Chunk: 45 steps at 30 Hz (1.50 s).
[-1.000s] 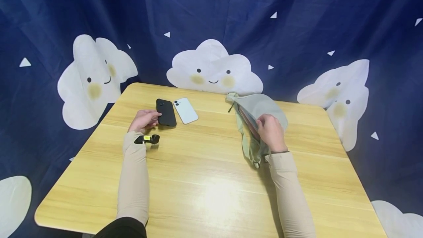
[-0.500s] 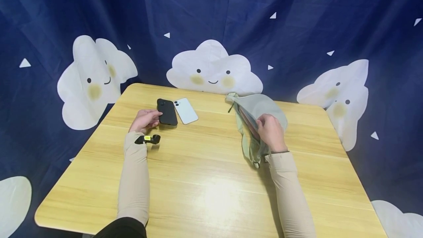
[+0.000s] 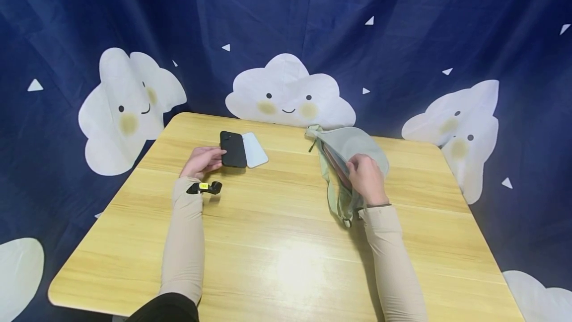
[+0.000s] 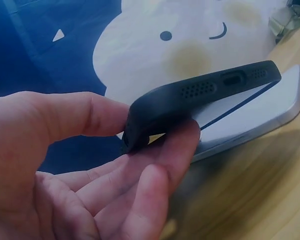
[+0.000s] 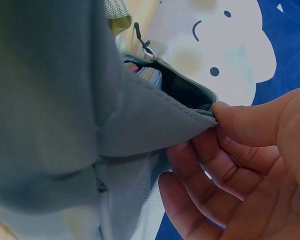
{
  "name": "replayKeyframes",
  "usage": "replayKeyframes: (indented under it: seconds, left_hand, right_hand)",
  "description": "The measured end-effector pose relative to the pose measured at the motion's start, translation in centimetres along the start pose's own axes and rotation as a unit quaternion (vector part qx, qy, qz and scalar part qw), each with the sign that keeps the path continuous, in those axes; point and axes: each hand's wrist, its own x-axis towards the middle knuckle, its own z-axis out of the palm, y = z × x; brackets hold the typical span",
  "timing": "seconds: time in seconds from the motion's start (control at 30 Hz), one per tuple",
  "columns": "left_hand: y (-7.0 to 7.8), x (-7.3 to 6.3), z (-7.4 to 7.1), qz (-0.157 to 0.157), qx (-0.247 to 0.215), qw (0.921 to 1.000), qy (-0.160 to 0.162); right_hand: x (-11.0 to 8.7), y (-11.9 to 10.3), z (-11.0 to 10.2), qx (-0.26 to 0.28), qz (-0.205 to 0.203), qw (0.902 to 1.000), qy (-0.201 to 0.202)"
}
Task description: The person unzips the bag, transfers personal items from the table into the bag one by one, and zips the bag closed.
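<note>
At the left of the table, my left hand (image 3: 203, 161) pinches the left side of a phone in a black case (image 3: 233, 150). In the left wrist view the thumb lies on the outer face of the black phone (image 4: 190, 95) and the fingers are beneath it, lifting it at a tilt. A white phone (image 3: 256, 151) lies on the table, partly covered by the black one in the head view. My right hand (image 3: 368, 179) pinches the edge of a grey-green bag (image 3: 357, 140). Its zipped mouth gapes, and something pinkish and pale shows inside the bag (image 5: 135, 117).
A light wooden table (image 3: 250, 242) carries everything. The bag's strap (image 3: 331, 195) trails along its left side, and a zipper pull (image 3: 312, 146) hangs near its far end. Behind the table hangs a dark blue curtain (image 3: 268, 14) with smiling clouds.
My left hand has shifted right with the black phone, which now overlaps the left part of the white phone. My right hand and the bag have stayed still.
</note>
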Motion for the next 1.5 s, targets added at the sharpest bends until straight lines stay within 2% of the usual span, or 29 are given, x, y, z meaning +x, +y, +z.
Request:
replayKeyframes:
  seconds: [0.27,0.5,0.87,1.2,1.5]
  left_hand:
    - [-0.9,1.6,0.3,0.007,-0.015,0.9998,-0.015]
    - [-1.8,3.0,1.3,0.016,-0.024,0.9994,-0.02]
    - [-1.8,3.1,3.0,0.022,-0.023,0.9989,-0.035]
    - [-2.1,3.2,5.4,0.025,-0.026,0.9977,-0.057]
    - [-2.4,3.4,7.7,0.031,-0.043,0.9966,-0.063]
  right_hand:
    - [0.1,0.0,0.0,-0.001,0.004,1.0,-0.004]
    - [0.1,0.0,0.1,-0.002,0.001,1.0,-0.002]
    - [0.1,0.1,0.0,-0.001,0.0,1.0,0.0]
    - [0.0,0.0,-0.1,0.0,0.001,1.0,0.0]
    - [0.0,0.1,0.0,0.0,-0.001,1.0,0.002]
